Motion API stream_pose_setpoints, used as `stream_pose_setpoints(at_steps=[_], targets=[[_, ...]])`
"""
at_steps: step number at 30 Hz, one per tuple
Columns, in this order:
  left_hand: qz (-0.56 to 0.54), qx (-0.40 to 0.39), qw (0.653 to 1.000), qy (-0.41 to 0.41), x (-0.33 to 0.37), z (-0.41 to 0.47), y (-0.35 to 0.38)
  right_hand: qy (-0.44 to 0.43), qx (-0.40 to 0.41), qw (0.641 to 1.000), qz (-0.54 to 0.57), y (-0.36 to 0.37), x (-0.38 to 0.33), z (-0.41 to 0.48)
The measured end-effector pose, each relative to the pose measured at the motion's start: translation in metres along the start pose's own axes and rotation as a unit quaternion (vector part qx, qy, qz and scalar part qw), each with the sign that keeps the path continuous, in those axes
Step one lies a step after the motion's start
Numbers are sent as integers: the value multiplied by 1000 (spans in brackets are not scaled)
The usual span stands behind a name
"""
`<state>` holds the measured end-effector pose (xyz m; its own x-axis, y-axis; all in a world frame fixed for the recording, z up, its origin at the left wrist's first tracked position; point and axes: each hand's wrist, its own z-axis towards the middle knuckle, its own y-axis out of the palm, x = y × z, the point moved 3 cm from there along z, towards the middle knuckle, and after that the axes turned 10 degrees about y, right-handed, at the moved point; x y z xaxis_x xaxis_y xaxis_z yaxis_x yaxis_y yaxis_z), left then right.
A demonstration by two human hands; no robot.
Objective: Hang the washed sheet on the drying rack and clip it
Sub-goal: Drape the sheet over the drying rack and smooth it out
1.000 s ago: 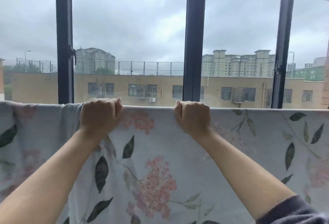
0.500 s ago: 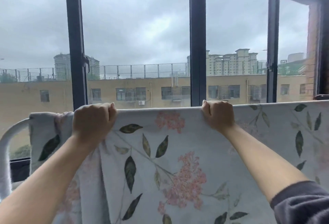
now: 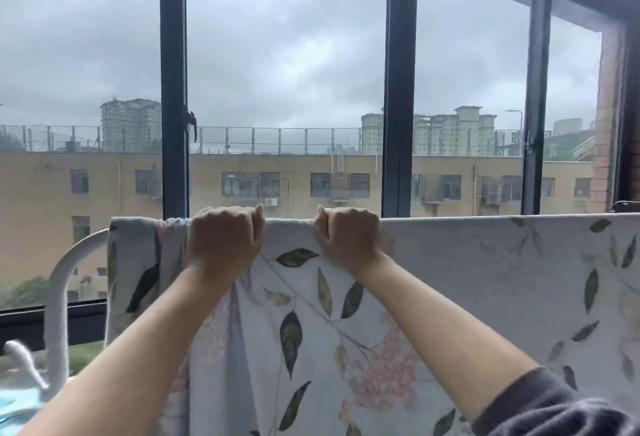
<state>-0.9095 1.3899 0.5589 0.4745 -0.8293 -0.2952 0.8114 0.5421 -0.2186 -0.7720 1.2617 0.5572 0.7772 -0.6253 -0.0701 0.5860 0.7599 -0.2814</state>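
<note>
Both hands slid closer together along the rack's top bar: left hand (image 3: 223,239) and right hand (image 3: 348,238) fisted on the sheet (image 3: 467,283) draped over the rack (image 3: 65,269). Spreading step; next, smooth bunching left, then clip.

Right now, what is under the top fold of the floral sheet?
The floral sheet covers the top rail. Only the rack's white curved end shows at the left. Both the left hand and right hand grip the fold.
</note>
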Motion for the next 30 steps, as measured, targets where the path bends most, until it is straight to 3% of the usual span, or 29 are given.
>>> stream_pose_setpoints(at_steps=[7, 13, 19, 23, 30], targets=[[15, -3, 1000, 0, -40, -14, -3, 5, 8, 1000, -14, -5, 10, 0], [-60, -35, 997, 23, -45, -21, -13, 1, 21, 1000, -17, -6, 11, -1], [-95, -77, 990, -71, -116, -60, -28, 18, -46, 999, 5, -2, -5, -2], [-160, -125, 972, -119, -159, -76, -27, -65, -111, 990, 58, -4, -65, -7], [-262, -1, 961, -89, -162, -68, -46, -103, -190, 967, 134, -2, -148, -8]])
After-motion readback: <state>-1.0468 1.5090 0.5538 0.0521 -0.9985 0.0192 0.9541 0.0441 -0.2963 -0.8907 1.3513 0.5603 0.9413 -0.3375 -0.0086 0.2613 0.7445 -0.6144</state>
